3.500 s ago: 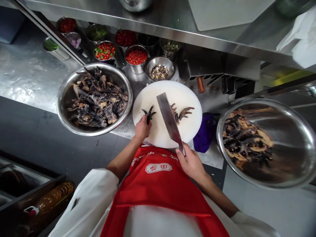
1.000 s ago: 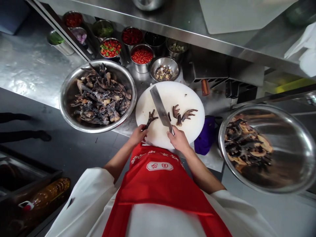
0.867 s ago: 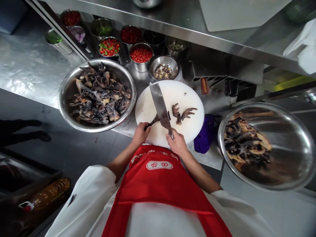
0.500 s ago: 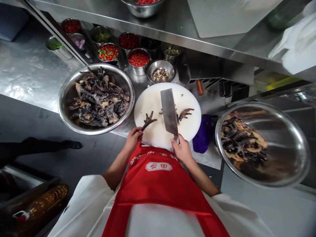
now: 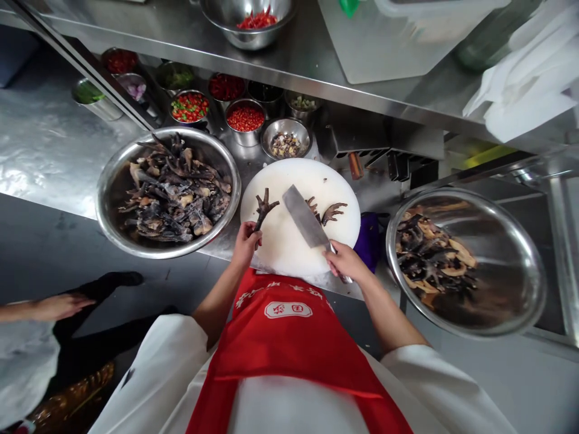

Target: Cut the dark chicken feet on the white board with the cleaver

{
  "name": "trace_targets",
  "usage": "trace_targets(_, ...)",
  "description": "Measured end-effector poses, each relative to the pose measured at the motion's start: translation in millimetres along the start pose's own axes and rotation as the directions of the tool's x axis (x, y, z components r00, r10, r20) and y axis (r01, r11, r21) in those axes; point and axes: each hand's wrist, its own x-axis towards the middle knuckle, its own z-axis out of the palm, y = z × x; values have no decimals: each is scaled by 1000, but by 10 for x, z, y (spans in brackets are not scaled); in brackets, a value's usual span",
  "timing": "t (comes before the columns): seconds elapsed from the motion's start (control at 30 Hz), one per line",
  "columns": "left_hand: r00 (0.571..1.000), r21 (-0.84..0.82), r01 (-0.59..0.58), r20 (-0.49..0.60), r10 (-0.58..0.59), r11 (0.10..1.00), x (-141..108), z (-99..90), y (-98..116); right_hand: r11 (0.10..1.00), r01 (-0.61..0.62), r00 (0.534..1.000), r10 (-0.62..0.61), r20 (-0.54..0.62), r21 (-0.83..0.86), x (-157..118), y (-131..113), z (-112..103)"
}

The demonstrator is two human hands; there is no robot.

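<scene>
My left hand (image 5: 248, 240) is closed round the lower end of a dark bird foot (image 5: 264, 208), whose toes spread over the left part of the round white board (image 5: 284, 241). In my right hand (image 5: 344, 263) is the handle of a cleaver (image 5: 306, 218); its broad blade slants up and left above the board. Other dark foot pieces (image 5: 333, 213) lie just right of the blade, partly covered by it. A steel bowl (image 5: 102, 208) heaped with dark feet stands left of the board. The large bowl (image 5: 520, 283) on the right holds cut dark and pale pieces.
Behind the board are a small bowl of chopped bits (image 5: 286, 144) and steel cups of red chilies (image 5: 245, 119). A knife rack (image 5: 389, 140) sits under the steel shelf (image 5: 289, 75). Another person's hand (image 5: 61, 305) shows at lower left.
The cleaver has tilted leftward, and my right hand has moved slightly right. The held foot has turned more upright. Another person has come into view at lower left, and the whole view has shifted.
</scene>
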Motion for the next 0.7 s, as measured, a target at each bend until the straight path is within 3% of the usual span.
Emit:
trace_targets(0.17, 998, 49, 27, 61, -30, 998, 64, 141, 1, 999, 29, 962, -38, -269, -35, 420, -362, 102)
trace_targets(0.27, 998, 130, 0, 67, -9, 992, 133, 119, -38, 994, 46, 930, -79, -359, -99, 380, -484, 253)
trace_targets(0.33, 995, 251, -99, 50, 89, 963, 198, 71, -65, 991, 61, 933, -98, -347, -117, 271, -481, 382)
trace_targets(0.43, 959, 446, -270, 42, 281, 853, 304, 11, -74, 993, 87, 962, -106, -252, -85, 95, -361, 578)
trace_targets(0.5, 944, 528, -312, 76, 322, 790, 370, 5, -59, 997, 75, 973, -81, -217, -34, 7, -251, 674)
trace_targets(0.6, 933, 641, -352, 185, 308, 682, 447, 27, -37, 1000, 22, 962, -15, -272, 22, -79, -157, 726)
trace_targets(0.7, 884, 747, -439, 261, 387, 499, 479, 12, -39, 999, 17, 925, -28, -379, -30, -146, -231, 697)
